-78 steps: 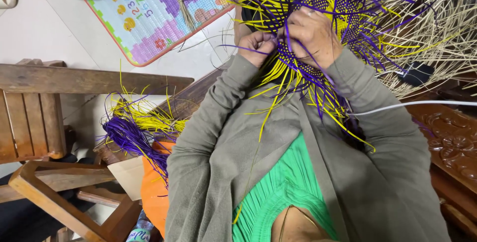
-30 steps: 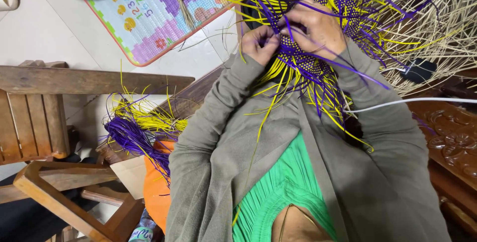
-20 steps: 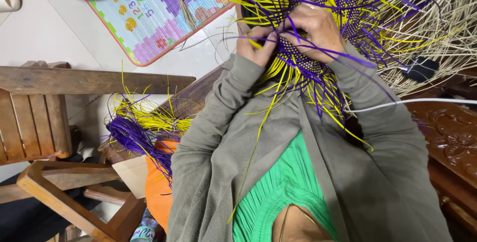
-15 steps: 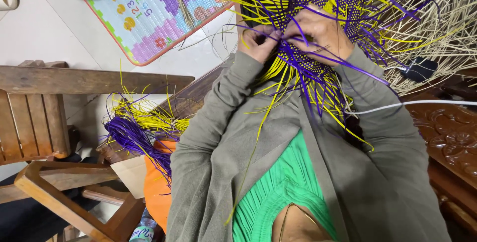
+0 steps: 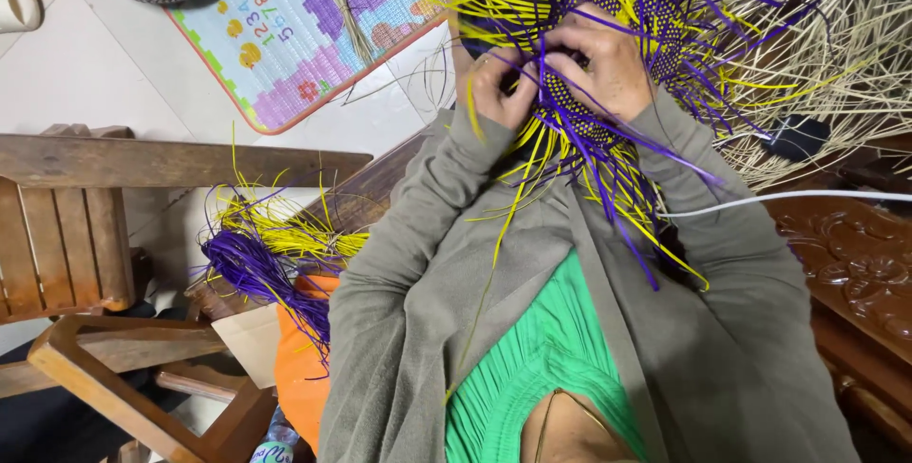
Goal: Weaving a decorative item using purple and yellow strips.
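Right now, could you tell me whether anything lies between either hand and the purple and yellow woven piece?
Nothing visible does. The left hand and the right hand both rest directly on the woven piece, fingers pinching its strands. Only its own loose purple and yellow strands trail across the hands and down over the grey sleeves.

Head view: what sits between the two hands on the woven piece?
In the head view, purple and yellow strands of the woven piece run between the left hand and right hand.
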